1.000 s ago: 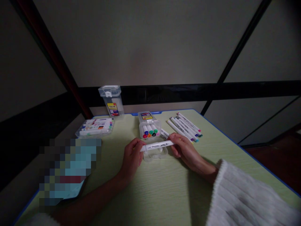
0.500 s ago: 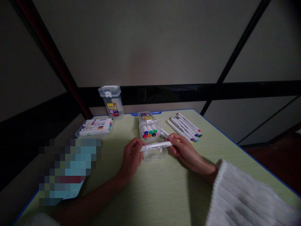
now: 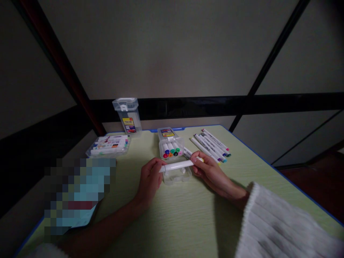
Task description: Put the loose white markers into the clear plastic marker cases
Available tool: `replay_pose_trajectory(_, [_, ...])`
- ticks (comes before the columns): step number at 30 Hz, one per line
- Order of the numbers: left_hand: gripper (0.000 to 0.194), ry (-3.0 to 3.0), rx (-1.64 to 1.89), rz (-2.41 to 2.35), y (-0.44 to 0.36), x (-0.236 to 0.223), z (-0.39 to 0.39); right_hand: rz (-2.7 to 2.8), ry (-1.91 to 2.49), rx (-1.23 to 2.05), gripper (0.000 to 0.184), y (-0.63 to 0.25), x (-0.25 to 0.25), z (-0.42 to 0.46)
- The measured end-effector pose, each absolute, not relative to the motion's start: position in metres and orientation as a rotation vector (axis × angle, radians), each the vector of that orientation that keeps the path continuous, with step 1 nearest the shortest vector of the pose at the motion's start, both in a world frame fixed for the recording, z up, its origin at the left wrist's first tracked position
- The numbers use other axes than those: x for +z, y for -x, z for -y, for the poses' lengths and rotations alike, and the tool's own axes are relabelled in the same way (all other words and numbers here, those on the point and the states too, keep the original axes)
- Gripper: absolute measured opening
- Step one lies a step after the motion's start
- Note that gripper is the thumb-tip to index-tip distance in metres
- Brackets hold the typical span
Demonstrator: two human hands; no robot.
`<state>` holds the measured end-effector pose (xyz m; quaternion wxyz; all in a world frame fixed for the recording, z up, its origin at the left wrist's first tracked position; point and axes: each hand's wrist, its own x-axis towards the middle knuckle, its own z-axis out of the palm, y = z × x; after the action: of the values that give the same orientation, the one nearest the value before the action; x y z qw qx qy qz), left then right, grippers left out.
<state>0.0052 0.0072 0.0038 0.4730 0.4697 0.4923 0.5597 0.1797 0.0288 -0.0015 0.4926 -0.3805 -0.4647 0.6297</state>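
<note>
Between my hands a white marker [image 3: 177, 165] lies nearly level, its yellow tip end showing past the right fingers. My left hand [image 3: 151, 179] pinches its left end, and my right hand [image 3: 209, 172] is closed on its right end. Just below the marker is the open lid [image 3: 177, 178] of a clear plastic case. Behind it a clear marker case [image 3: 171, 141] lies on its side, the coloured ends of several markers facing me. A loose marker [image 3: 187, 153] rests beside this case, partly hidden by my right hand.
Several white markers [image 3: 211, 145] lie in a slanted group at the right. At the back left stands a tall clear case [image 3: 130, 118]; a flat case of markers [image 3: 109, 146] lies before it. A tablet-like device [image 3: 83, 204], blurred out, sits at the left on the green table [image 3: 177, 222].
The marker has rolled between my fingers: its printed side has turned away and a plain white side faces me. My right fingers have shifted slightly, baring more of the yellow end.
</note>
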Motion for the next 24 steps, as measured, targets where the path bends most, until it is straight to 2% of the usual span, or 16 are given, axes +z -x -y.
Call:
replay_pose_trajectory(17, [0.019, -1.122, 1.359, -1.21, -0.007, 0.0054, -0.0059, 1.112, 0.924, 1.503, 0.023, -0.1812, -0.0028, -0.0317])
replay_pose_trajectory(21, [0.02, -1.12, 1.346, -1.218, -0.0074, 0.005, -0.0067, 1.171, 0.941, 1.502, 0.033, -0.1824, -0.0045, -0.0319])
replay_pose_trajectory(24, [0.021, -1.13, 1.341, -1.224, -0.0069, 0.0048, -0.007, 1.16, 0.974, 1.552, 0.034, -0.1824, -0.0047, -0.0318])
